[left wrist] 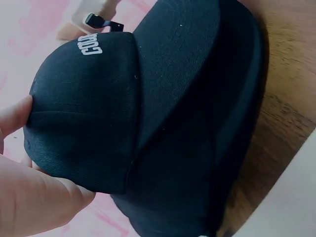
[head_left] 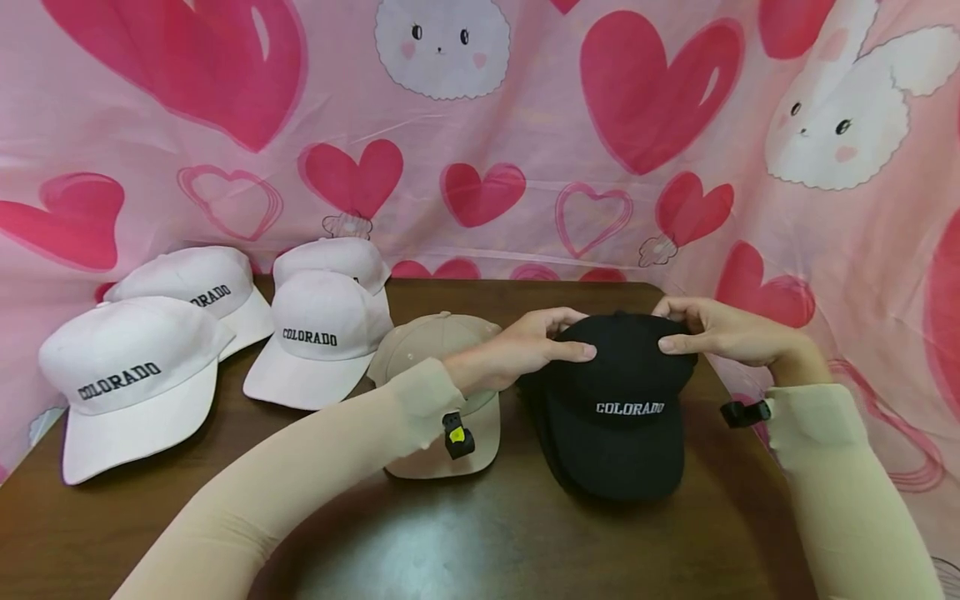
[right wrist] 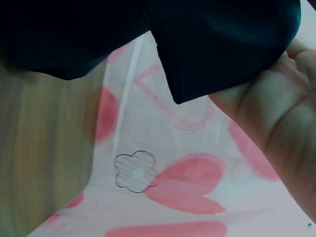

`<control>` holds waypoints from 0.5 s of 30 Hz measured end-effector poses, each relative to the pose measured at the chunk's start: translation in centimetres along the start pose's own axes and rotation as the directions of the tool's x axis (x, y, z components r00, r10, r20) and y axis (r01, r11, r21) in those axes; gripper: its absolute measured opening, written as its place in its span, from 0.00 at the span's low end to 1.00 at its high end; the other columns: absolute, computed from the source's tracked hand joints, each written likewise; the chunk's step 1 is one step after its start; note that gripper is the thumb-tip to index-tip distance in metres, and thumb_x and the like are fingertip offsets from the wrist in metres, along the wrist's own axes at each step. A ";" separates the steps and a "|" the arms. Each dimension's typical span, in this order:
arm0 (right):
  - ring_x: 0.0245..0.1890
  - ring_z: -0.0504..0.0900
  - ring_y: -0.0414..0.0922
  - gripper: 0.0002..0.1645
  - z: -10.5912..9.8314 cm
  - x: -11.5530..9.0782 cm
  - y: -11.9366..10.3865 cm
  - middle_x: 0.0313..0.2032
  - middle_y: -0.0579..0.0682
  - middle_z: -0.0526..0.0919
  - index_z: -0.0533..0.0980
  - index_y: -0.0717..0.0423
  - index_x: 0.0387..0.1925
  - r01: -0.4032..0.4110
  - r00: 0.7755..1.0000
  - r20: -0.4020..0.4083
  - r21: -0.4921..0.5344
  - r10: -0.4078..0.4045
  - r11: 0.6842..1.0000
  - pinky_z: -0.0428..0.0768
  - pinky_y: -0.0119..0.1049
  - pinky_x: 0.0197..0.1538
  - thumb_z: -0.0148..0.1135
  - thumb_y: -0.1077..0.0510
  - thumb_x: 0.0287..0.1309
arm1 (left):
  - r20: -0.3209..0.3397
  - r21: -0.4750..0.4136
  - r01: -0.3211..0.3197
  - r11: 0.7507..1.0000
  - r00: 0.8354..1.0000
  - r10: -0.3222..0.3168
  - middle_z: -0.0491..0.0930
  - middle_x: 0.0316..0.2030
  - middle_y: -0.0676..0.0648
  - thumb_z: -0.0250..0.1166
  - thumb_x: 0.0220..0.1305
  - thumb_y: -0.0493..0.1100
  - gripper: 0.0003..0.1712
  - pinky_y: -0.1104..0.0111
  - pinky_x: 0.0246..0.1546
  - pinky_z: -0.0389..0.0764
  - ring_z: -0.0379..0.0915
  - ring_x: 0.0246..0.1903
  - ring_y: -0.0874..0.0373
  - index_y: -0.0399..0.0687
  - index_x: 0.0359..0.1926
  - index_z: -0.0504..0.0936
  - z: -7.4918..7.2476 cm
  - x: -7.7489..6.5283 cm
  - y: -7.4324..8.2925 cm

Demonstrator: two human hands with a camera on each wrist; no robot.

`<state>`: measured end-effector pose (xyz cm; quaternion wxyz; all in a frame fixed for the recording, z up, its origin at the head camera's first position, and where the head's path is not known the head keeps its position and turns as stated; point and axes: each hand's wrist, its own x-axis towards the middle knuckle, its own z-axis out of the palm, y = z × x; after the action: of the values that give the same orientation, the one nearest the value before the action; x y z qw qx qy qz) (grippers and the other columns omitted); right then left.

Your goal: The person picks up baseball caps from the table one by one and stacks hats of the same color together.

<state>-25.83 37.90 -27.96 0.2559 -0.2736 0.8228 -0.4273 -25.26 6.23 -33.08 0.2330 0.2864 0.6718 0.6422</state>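
Both hands hold a black baseball cap with white COLORADO lettering at the right of the table in the head view. My left hand grips the left side of its crown, thumb on the front of the fabric. On the crown's opposite side, my right hand pinches with its thumb in front and its fingers behind. Beneath the held cap lies a second black cap, largely covered by it; its brim shows in the left wrist view. In the right wrist view, the held cap's lower edge hangs above the cloth background.
A tan cap sits left of the black ones, partly behind my left forearm. Several white COLORADO caps stand in two overlapping groups at the left on the brown wooden table. A pink cloth with hearts and bunnies hangs behind and to the right.
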 end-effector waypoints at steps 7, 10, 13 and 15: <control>0.42 0.78 0.60 0.12 0.3 0.7 1.6 0.43 0.62 0.77 0.68 0.58 0.48 -0.031 1.000 0.001 0.017 0.031 0.999 0.79 0.49 0.44 0.57 0.64 0.63 | -0.029 0.028 0.037 0.999 0.999 -0.036 0.79 0.43 0.50 0.70 0.58 0.48 0.21 0.66 0.46 0.76 0.74 0.44 0.57 0.61 0.53 0.77 0.0 0.3 -1.0; 0.42 0.78 0.61 0.12 0.5 1.2 2.4 0.43 0.63 0.77 0.68 0.60 0.48 -0.024 0.999 0.028 0.046 0.023 0.999 0.79 0.50 0.44 0.56 0.65 0.64 | -0.045 0.060 0.048 0.997 0.998 -0.046 0.78 0.42 0.50 0.70 0.58 0.48 0.23 0.67 0.46 0.76 0.74 0.43 0.57 0.58 0.55 0.76 -0.1 0.3 -1.5; 0.42 0.78 0.62 0.12 0.7 1.6 2.9 0.43 0.64 0.77 0.68 0.61 0.48 -0.026 0.999 0.039 0.062 0.024 0.998 0.79 0.49 0.44 0.55 0.65 0.64 | -0.054 0.103 0.065 0.993 0.997 -0.059 0.78 0.42 0.51 0.70 0.58 0.49 0.24 0.67 0.46 0.75 0.73 0.42 0.58 0.57 0.56 0.75 -0.1 0.1 -1.8; 0.42 0.77 0.62 0.12 0.9 1.7 3.3 0.43 0.65 0.77 0.68 0.61 0.48 -0.033 0.999 0.039 0.053 0.031 0.998 0.79 0.49 0.45 0.55 0.65 0.65 | -0.055 0.126 0.072 0.989 0.996 -0.066 0.78 0.42 0.51 0.69 0.58 0.49 0.25 0.67 0.45 0.75 0.73 0.42 0.58 0.58 0.56 0.75 -0.2 0.1 -2.1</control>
<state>-27.26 37.86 -31.48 0.2855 -0.2615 0.8105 -0.4396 -25.58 6.13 -35.11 0.2192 0.2608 0.7266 0.5966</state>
